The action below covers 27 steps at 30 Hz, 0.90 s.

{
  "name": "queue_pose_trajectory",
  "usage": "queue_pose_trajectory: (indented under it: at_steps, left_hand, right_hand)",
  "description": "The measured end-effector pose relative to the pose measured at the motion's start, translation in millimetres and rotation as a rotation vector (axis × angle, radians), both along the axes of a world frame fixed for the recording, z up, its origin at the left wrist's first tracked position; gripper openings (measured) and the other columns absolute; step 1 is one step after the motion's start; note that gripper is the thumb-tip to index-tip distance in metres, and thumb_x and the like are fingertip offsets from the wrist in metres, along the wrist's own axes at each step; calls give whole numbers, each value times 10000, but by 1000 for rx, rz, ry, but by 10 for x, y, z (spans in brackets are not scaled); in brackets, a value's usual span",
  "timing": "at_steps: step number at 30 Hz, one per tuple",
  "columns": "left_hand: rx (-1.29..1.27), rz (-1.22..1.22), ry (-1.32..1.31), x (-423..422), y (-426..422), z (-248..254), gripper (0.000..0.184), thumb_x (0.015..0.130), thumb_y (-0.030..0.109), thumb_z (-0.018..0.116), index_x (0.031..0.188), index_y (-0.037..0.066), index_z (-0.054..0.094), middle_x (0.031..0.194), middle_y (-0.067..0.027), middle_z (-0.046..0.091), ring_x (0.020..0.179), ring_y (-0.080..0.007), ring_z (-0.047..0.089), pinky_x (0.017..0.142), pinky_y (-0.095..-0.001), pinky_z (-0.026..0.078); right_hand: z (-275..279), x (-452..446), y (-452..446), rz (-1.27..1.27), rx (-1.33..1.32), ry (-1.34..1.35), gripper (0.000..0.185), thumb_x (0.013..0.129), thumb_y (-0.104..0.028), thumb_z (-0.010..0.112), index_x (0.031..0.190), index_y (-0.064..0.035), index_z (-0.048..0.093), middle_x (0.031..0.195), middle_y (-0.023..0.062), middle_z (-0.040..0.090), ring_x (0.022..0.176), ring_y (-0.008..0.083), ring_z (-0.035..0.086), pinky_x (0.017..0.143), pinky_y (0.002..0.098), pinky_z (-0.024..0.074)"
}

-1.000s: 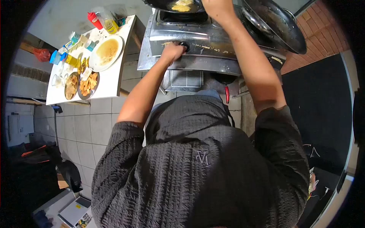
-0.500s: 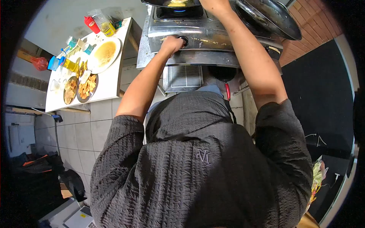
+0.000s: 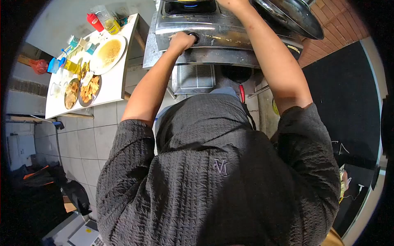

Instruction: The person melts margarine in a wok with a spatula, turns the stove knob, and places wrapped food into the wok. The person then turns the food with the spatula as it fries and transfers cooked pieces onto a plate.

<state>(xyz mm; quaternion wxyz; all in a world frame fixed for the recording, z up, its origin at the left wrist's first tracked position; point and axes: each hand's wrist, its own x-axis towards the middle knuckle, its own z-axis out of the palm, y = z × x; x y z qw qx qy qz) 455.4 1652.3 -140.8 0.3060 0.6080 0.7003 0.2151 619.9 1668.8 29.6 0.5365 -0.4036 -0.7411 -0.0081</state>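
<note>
My left hand (image 3: 182, 42) has its fingers closed around the black control knob (image 3: 194, 37) on the front of a steel gas stove (image 3: 223, 37). A blue flame (image 3: 190, 6) burns on the left burner, under a pan whose lower rim just shows at the top edge. My right hand (image 3: 233, 4) is at the top edge, to the right of that burner; its fingers are cut off, so what they hold cannot be seen. Beside my right forearm, a large dark pan (image 3: 293, 18) sits tilted on the stove's right side.
At the left, a white table (image 3: 117, 84) bears a large plate (image 3: 119, 55) of crumbs, two dark plates of food, a red squeeze bottle (image 3: 95, 22) and yellow oil bottles. Below the stove are a wire rack (image 3: 196, 76) and a red-handled pan (image 3: 242, 93).
The view has shifted, so the stove and table sit slightly higher and further left. The food in the pan has left the frame. My left hand stays at the knob.
</note>
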Motion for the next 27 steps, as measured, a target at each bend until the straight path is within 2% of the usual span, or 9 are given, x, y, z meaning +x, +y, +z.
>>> queue_pose_trajectory:
  at_steps: [9,18,24,27]
  left_hand:
    - [-6,-52,37,-27,141,-129,561,739,389,589,1055,-70,658,1129,-279,621,1081,-385,609,917,-403,481]
    - [16,-35,33,-14,159,-176,532,732,386,592,985,-73,678,1054,-276,649,1015,-397,633,878,-391,494]
    - [13,-39,17,-18,138,-149,529,731,380,592,992,-73,677,1053,-277,648,1009,-398,634,880,-391,494]
    - [-5,-54,49,-14,96,-71,529,730,380,593,998,-68,677,1061,-280,644,1020,-398,631,885,-394,491]
  right_hand:
    - [94,69,-12,-49,-4,-33,255,895,-246,583,993,-27,669,882,249,643,839,411,634,711,430,507]
    - [65,76,-33,-44,35,-5,249,896,-240,578,973,-21,669,890,254,639,861,419,630,721,447,506]
    - [87,82,-56,-31,49,-51,246,898,-235,575,988,-26,670,893,257,638,859,418,631,724,445,507]
    - [102,74,-79,-48,-30,-24,245,901,-234,572,996,-31,671,891,255,640,858,417,633,721,440,509]
